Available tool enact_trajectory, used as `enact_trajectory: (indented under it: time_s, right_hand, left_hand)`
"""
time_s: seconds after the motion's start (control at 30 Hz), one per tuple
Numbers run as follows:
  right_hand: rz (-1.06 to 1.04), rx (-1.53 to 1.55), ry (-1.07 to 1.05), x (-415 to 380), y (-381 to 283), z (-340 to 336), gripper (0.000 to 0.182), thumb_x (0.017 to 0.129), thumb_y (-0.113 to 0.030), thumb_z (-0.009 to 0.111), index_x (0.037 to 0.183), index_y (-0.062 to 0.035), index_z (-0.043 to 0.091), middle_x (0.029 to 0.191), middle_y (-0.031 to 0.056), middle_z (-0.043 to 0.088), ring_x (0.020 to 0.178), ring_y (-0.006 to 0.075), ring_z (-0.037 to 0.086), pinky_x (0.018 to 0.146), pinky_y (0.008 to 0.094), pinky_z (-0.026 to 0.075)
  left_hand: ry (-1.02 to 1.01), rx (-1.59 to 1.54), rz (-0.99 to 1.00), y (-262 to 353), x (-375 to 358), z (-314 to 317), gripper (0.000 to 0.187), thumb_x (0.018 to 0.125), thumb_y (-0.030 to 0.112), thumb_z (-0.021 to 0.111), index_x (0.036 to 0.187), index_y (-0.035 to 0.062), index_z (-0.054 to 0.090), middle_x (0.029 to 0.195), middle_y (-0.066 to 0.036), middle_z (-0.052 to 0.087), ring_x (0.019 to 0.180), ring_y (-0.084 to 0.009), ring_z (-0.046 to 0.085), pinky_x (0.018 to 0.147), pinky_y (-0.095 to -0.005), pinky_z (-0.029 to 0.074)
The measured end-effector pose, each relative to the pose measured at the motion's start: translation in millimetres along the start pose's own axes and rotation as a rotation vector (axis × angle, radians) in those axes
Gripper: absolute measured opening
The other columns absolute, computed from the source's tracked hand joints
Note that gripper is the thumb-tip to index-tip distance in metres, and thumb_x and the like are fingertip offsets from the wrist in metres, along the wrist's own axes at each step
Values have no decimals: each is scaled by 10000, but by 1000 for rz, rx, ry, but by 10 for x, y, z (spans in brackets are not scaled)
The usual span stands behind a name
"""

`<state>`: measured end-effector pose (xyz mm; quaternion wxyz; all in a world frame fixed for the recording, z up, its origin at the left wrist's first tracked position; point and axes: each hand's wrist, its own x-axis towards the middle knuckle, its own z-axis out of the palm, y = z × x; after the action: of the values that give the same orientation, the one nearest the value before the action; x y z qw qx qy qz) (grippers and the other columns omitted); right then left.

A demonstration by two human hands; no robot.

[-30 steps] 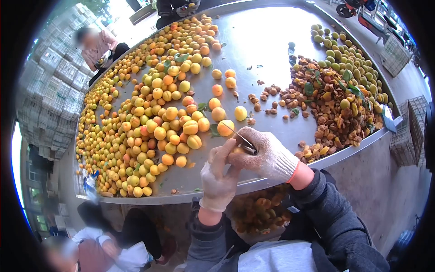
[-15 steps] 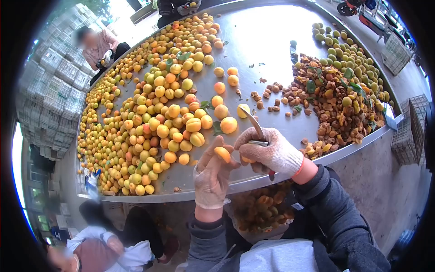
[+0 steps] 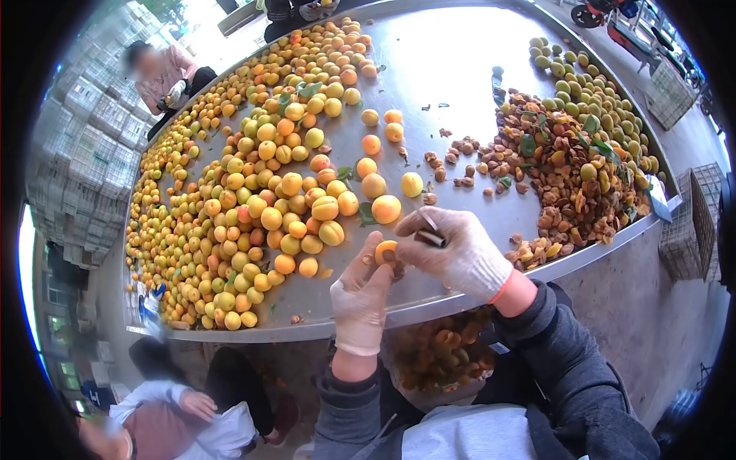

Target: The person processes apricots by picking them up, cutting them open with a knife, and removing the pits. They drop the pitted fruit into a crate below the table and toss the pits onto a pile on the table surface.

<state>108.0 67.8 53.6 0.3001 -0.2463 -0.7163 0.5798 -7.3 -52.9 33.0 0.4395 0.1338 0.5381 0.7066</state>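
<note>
My left hand, in a pale work glove, is closed on an apricot, pinching it at the fingertips. Its cut orange flesh shows, partly covered by my fingers. Held in my gloved right hand is a knife; most of its blade is hidden. My right fingertips meet the apricot, just above the metal table's near edge. Whole apricots lie beyond and to the left of my hands. One yellow apricot sits alone past my right hand.
On the table, a brown heap of pits and scraps lies right, with greenish fruit behind it. Under the near edge is a container of apricot pieces. Crates stand right; other people sit at the left.
My right hand has turned, and the knife blade that stuck up is now mostly out of sight. Both hands have come together at the apricot.
</note>
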Motion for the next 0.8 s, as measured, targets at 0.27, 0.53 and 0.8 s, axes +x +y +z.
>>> enact_trajectory:
  time_s: [0.27,0.53,0.8]
  right_hand:
    - [111,-291,-78,-4,-89,83,238,814,-153,707,991,-6,646,815,149,658,702,201,642,691,320,522]
    - [56,-180,-87,-4,16,52,210,798,-67,683,997,-12,648,807,112,656,707,145,630,696,291,521]
    - [19,-302,-104,-19,7,54,267,768,-100,739,1006,-17,652,832,105,669,726,176,653,700,301,531]
  left_hand:
    - [58,792,574,-110,-77,78,439,840,-77,631,1262,43,610,1071,-82,671,930,-182,633,874,-278,486]
    - [101,176,268,-161,-28,86,445,826,-100,630,1257,7,604,1119,-84,663,985,-150,611,900,-290,482]
    - [6,438,442,-152,-74,29,429,835,-84,624,1254,6,606,1177,-90,642,1055,-161,592,933,-290,454]
